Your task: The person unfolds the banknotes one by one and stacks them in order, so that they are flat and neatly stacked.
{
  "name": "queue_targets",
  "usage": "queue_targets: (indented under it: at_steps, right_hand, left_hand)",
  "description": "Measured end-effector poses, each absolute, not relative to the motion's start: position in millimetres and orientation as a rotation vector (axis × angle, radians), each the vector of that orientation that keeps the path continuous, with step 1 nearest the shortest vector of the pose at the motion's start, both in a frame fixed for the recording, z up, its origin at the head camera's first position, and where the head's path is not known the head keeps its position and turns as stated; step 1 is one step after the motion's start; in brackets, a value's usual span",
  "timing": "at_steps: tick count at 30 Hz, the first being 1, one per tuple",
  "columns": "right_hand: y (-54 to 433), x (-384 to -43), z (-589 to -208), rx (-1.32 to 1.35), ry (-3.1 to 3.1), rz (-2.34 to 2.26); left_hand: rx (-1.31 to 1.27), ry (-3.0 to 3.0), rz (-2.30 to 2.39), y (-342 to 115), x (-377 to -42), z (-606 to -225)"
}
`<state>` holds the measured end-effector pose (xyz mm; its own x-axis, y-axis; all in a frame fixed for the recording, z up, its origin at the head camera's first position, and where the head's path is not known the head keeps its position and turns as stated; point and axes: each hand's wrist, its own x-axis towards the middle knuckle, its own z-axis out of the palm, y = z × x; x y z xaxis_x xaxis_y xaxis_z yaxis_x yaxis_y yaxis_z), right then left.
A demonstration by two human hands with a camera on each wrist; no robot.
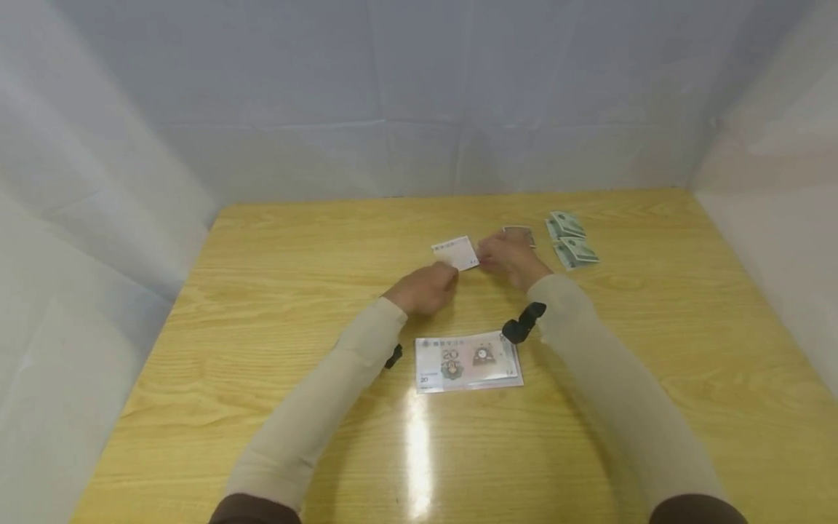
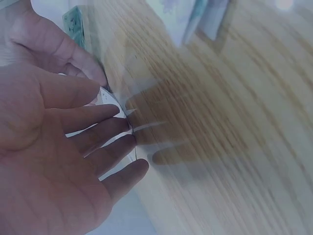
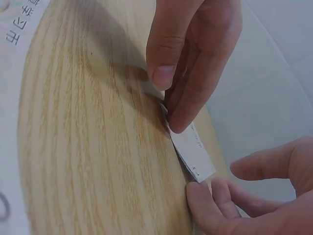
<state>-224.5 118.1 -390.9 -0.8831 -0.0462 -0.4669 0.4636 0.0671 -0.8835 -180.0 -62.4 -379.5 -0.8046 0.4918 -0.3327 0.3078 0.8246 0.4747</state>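
White sheeting (image 1: pixel 419 94) rises behind and beside a wood-grained table (image 1: pixel 229 349), over which two cream sleeves (image 1: pixel 321 404) reach from the near side. The left hand (image 1: pixel 425 287) looks bunched from the head view, but the left wrist view shows straight fingers, spread apart. The right hand (image 1: pixel 509 256) has its fingers bent in the head view; the right wrist view puts its fingertips at a paper corner, and I cannot tell whether they pinch it. Nearer the person lies a stack of notes (image 1: pixel 466 362) printed "20", its sheets slightly out of line; the wrist views catch only parts of it. Two folded green notes (image 1: pixel 572 240) lie beyond the right hand, their pair whole only in the head view, while the left wrist view gives a green sliver. Between the hands, in the table's far half, is a pale note (image 1: pixel 456 253), touched by the left fingertips; its bowed edge shows in the left wrist view. Dark wrist pieces (image 1: pixel 524 324) sit by both cuffs, and a small greyish note (image 1: pixel 528 236) is partly hidden behind the right hand.
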Motion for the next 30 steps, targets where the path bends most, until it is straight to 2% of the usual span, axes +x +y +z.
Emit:
queue_targets:
  at_steps: [14, 30]
  right_hand:
    - [120, -221, -400, 0.364, 1.863, -1.878]
    - [128, -200, -407, 0.227, 1.866, -1.848]
  left_hand:
    - [0.612, 2.569, 0.644, -66, -169, -380]
    - [0.647, 2.591, 0.670, -68, -153, -388]
